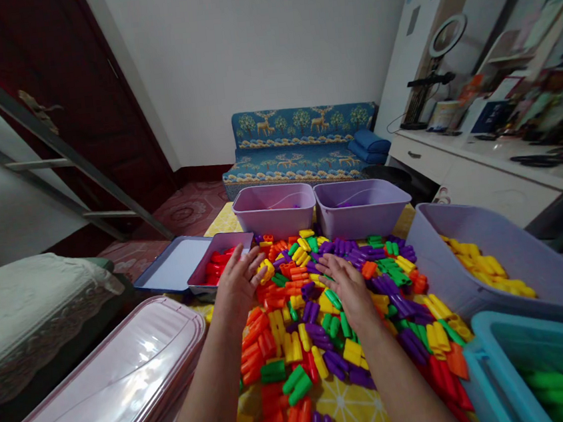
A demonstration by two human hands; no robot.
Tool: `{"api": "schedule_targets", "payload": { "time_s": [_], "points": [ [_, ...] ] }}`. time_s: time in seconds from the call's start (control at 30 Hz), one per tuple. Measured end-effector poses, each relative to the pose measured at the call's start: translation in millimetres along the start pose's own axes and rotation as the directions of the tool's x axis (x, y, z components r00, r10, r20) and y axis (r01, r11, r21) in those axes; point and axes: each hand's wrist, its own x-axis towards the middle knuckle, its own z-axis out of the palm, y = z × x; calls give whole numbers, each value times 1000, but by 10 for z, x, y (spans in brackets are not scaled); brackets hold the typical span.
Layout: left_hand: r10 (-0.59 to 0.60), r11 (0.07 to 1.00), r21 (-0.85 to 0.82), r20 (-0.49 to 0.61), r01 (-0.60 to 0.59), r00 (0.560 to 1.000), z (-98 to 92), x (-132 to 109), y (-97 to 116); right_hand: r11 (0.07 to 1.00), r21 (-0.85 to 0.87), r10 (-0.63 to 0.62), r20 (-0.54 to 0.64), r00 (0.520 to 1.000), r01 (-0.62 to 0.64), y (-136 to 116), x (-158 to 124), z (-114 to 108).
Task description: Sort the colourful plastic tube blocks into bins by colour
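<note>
A heap of plastic blocks [322, 314] in red, orange, yellow, green and purple covers a yellow patterned cloth [353, 418]. My left hand [238, 279] rests on the heap's left edge, fingers stretched forward and apart, close to a yellow block and the small tray of red blocks [216, 261]. My right hand [344, 285] lies flat on the middle of the heap, fingers spread over yellow, green and purple blocks. Neither hand grips anything.
Two purple bins [273, 198] [360, 196] stand behind the heap. A bin with yellow blocks [466, 245] and a blue bin with green blocks [502, 349] sit at the right. A tray lid [171, 263] and a pink lid [108, 383] lie left. Sofa [299, 142] beyond.
</note>
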Motion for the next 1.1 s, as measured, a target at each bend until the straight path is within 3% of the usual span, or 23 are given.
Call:
{"api": "schedule_targets", "payload": {
  "time_s": [0.03,0.07,0.13,0.2,0.23,0.27,0.33,0.43,0.53,0.6,0.77,0.83,0.9,1.0,1.03,1.1],
  "points": [
    [-6,977,215,80,-11,997,-17,1,-64,988,-141,-54,14,998,55,-14,0,-17],
    [-25,896,441,159,-49,987,-33,-4,-125,948,-297,-106,49,993,116,-31,-2,-37],
    [-44,600,774,282,-201,958,-54,-31,-231,796,-563,-157,165,974,224,-66,-19,-72],
    [-11,298,888,371,-351,928,-47,-70,-314,636,-706,-140,291,946,312,-86,-56,-79],
    [4,190,896,408,-402,913,-33,-89,-350,572,-740,-129,344,930,353,-87,-81,-68],
    [9,117,893,436,-434,900,-14,-104,-382,518,-760,-127,385,914,392,-83,-108,-48],
    [1,58,880,471,-470,882,31,-122,-432,429,-786,-148,425,893,446,-65,-156,8],
    [38,163,844,512,-511,858,99,-129,-455,386,-810,-189,398,898,441,-50,-190,82],
    [75,380,762,539,-524,839,172,-150,-423,479,-799,-197,304,932,362,-74,-178,103],
    [75,475,728,526,-494,847,219,-179,-401,567,-757,-187,266,946,325,-99,-170,101],
    [70,476,758,473,-446,878,261,-232,-445,640,-687,-174,307,936,344,-106,-208,102],
    [18,533,754,443,-383,897,273,-211,-468,684,-654,-154,305,940,324,-114,-195,86],
    [-73,653,708,412,-269,908,343,-152,-447,783,-558,-102,321,942,275,-174,-111,57],
    [-137,823,546,458,-157,878,618,-8,-310,940,-308,-58,275,960,145,-387,161,36],
    [-92,867,469,485,-169,870,740,49,-251,976,-184,-81,209,975,120,-473,273,43],
    [79,935,267,485,-233,871,968,158,-157,975,122,-185,8,983,183,-615,476,72]
  ]
}}
